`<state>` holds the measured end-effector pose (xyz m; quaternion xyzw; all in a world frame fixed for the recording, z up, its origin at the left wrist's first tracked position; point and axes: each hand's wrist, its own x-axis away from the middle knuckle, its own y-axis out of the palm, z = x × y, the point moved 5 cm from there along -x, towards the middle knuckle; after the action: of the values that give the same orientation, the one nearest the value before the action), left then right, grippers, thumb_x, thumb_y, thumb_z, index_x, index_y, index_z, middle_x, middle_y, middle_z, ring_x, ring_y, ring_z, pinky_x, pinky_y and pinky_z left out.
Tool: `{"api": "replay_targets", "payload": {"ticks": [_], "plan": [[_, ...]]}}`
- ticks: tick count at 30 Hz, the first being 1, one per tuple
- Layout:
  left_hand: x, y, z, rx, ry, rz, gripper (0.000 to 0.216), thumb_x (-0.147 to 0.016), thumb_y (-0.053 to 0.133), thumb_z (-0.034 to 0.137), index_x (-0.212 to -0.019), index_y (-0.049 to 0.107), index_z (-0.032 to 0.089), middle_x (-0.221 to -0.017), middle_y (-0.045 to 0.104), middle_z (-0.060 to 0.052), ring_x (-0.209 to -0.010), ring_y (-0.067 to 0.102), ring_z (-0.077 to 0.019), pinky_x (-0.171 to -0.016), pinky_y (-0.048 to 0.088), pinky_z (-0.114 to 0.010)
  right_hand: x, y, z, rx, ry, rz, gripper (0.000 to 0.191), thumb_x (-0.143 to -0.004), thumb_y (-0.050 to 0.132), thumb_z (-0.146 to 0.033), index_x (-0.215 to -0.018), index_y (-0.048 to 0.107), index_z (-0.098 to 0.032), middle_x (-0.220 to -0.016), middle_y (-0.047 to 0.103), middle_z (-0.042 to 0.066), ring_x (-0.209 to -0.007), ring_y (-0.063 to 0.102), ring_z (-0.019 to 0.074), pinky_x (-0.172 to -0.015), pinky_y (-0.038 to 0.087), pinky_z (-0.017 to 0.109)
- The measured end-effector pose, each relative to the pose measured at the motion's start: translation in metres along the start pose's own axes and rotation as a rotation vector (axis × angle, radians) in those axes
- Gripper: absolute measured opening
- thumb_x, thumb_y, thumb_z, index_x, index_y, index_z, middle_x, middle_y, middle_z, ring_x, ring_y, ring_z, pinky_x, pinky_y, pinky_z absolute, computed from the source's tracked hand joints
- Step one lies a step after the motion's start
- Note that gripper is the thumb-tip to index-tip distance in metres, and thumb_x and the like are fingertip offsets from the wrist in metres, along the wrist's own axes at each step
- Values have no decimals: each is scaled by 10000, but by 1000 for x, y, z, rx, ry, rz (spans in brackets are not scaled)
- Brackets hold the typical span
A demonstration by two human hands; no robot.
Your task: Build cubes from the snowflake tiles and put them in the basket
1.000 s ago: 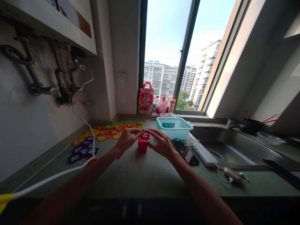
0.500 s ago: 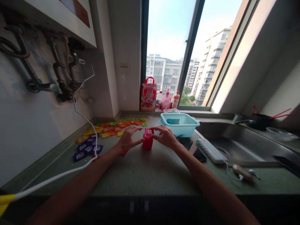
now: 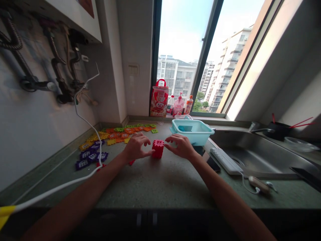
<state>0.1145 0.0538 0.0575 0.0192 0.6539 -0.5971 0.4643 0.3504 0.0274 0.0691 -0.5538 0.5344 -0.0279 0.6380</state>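
A red cube of interlocking toy tiles [image 3: 157, 149] stands on the grey-green counter, a window-patterned tile lying across its top. On its left side is my left hand [image 3: 136, 146], thumb and fingers apart, with the thumb tip close to the cube's edge. My right hand [image 3: 181, 146] is on the other side, fingers curved but apart, the tips near the cube's upper right edge. Neither hand grips the cube. Part of another red piece [image 3: 131, 162] shows beside my left wrist.
Purple tiles [image 3: 92, 156], yellow tiles [image 3: 111, 142], orange tiles [image 3: 116, 135] and green tiles [image 3: 153, 131] lie at the left and back. A white cable [image 3: 62, 188] crosses the left side. A light-blue basin [image 3: 195, 137], a power strip [image 3: 225, 161] and a sink [image 3: 250, 150] are at the right.
The tile on top of the red cube, tilted up before, now lies flat. My right fingers have come off it and moved slightly right; my left hand stays beside the cube.
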Motion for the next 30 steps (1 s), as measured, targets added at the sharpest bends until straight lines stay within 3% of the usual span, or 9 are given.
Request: {"api": "replay_targets", "payload": {"ticks": [5, 18, 24, 27, 30], "plan": [[0, 2, 13, -13, 64, 17, 256, -868, 737, 497, -825, 715, 245, -759, 701, -25, -871, 626, -244, -918, 413, -419, 5, 2, -4, 7, -55, -101, 187, -932, 709, -409, -893, 787, -244, -809, 753, 35, -686, 659, 169, -661, 477, 285], [0, 8, 18, 28, 63, 6, 174, -909, 699, 382, -808, 703, 242, -769, 722, -17, -868, 635, -233, -909, 414, -411, 5, 14, -6, 30, -80, -97, 157, -962, 638, -284, -927, 784, -237, -810, 740, 37, -714, 646, 166, -677, 462, 269], [2, 5, 14, 22, 1, 22, 247, -846, 762, 473, -791, 699, 241, -758, 704, -20, -850, 621, -241, -941, 429, -431, 4, 10, -5, 16, -24, -75, 144, -939, 689, -343, -895, 774, -236, -794, 735, 31, -689, 648, 166, -655, 461, 281], [1, 3, 12, 3, -53, 58, 328, -784, 807, 534, -865, 700, 234, -823, 701, -41, -883, 625, -261, -951, 451, -443, 4, 9, 2, -52, 69, -40, 228, -899, 748, -425, -1025, 758, -235, -874, 749, 40, -741, 679, 181, -699, 508, 299], [0, 5, 9, 89, -120, 86, 610, -704, 859, 577, -1163, 682, 215, -1105, 706, -101, -1021, 637, -302, -971, 484, -456, 4, 17, 10, -235, 141, -45, 499, -866, 775, -474, -1293, 677, -235, -1164, 740, 100, -936, 711, 218, -720, 554, 308]]}}
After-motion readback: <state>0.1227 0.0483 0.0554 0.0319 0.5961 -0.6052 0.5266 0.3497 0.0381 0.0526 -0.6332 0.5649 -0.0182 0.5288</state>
